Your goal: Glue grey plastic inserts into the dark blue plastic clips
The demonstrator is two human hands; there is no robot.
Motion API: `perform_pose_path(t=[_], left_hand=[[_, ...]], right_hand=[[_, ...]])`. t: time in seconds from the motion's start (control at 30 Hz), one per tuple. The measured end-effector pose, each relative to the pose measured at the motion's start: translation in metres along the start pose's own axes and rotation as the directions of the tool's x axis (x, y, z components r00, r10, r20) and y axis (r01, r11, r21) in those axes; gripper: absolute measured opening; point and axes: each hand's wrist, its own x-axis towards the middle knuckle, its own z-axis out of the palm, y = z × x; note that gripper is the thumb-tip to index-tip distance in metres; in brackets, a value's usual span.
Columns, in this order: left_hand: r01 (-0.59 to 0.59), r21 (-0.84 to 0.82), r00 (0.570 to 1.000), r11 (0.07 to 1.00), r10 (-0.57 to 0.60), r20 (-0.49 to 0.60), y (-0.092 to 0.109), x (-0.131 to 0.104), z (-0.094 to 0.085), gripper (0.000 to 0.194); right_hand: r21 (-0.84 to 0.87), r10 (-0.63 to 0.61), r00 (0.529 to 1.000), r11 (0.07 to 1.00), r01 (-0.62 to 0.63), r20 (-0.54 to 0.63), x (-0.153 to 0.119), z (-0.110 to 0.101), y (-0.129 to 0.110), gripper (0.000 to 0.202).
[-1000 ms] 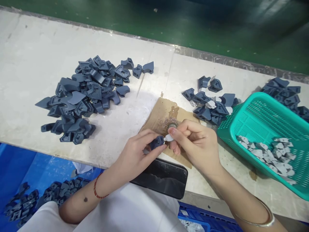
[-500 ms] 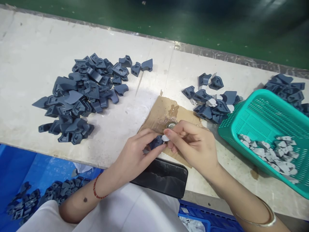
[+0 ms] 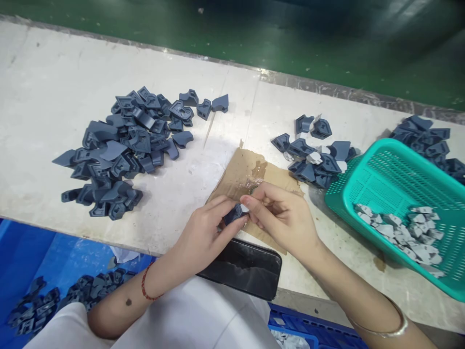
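Observation:
My left hand [image 3: 212, 228] is closed around a dark blue-grey plastic piece [image 3: 234, 213], gripping it between thumb and fingers. Thumb and forefinger of my right hand [image 3: 278, 211] pinch a small white plastic piece [image 3: 244, 208] against the end of the dark one. Both hands meet over a stained sheet of brown cardboard [image 3: 236, 174] on the table. Part of the white piece is hidden by my right fingertips. A black smartphone [image 3: 247, 269] lies just below my hands at the table's near edge.
A large heap of dark pieces [image 3: 123, 140] lies left on the white table [image 3: 65, 72]. Dark and white pieces [image 3: 312, 155] are mixed on the right, beside a green basket [image 3: 334, 194] holding white pieces [image 3: 417, 237]. More dark pieces [image 3: 32, 310] fill a blue bin [image 3: 69, 252] below.
My right hand has moved slightly left, bringing the white piece closer against the dark piece. The left hand keeps its hold. The camera view has shifted slightly.

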Motion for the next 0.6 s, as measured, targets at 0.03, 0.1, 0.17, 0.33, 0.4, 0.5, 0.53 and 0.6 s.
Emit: perform_pose_path(t=[0.03, 0.1, 0.17, 0.33, 0.4, 0.5, 0.53, 0.6], left_hand=[[0.003, 0.001, 1.000, 1.000, -0.003, 0.001, 0.000, 0.000, 0.000, 0.014], [0.012, 0.002, 1.000, 1.000, -0.012, 0.000, 0.000, -0.001, 0.000, 0.017], [0.019, -0.004, 1.000, 1.000, -0.019, -0.005, -0.001, -0.002, -0.001, 0.020], [0.026, -0.040, 0.999, 0.999, -0.025, 0.029, -0.003, -0.003, -0.002, 0.027], [0.029, -0.053, 0.999, 0.998, -0.027, 0.034, -0.003, -0.003, -0.002, 0.027], [0.031, -0.060, 0.999, 0.998, -0.029, 0.035, -0.003, -0.002, -0.002, 0.027], [0.031, -0.058, 0.999, 0.998, -0.029, 0.034, -0.003, -0.002, -0.002, 0.027], [0.034, -0.050, 0.999, 0.998, -0.033, 0.026, -0.003, -0.001, -0.002, 0.027]], right_hand=[[-0.023, -0.038, 0.999, 0.999, 0.038, -0.010, 0.000, -0.001, 0.001, 0.034], [-0.115, -0.156, 0.988, 0.981, 0.154, -0.009, 0.001, -0.003, 0.001, 0.028], [-0.253, -0.287, 0.957, 0.925, 0.285, 0.033, 0.002, -0.006, 0.002, 0.026], [-0.476, -0.410, 0.893, 0.757, 0.448, 0.187, 0.004, -0.011, 0.004, 0.034], [-0.483, -0.434, 0.876, 0.733, 0.479, 0.210, 0.005, -0.010, 0.004, 0.033], [-0.503, -0.476, 0.853, 0.695, 0.514, 0.214, 0.005, -0.008, 0.003, 0.034], [-0.510, -0.477, 0.853, 0.690, 0.513, 0.212, 0.005, -0.007, 0.003, 0.034], [-0.523, -0.465, 0.860, 0.690, 0.500, 0.208, 0.005, -0.006, 0.002, 0.034]])
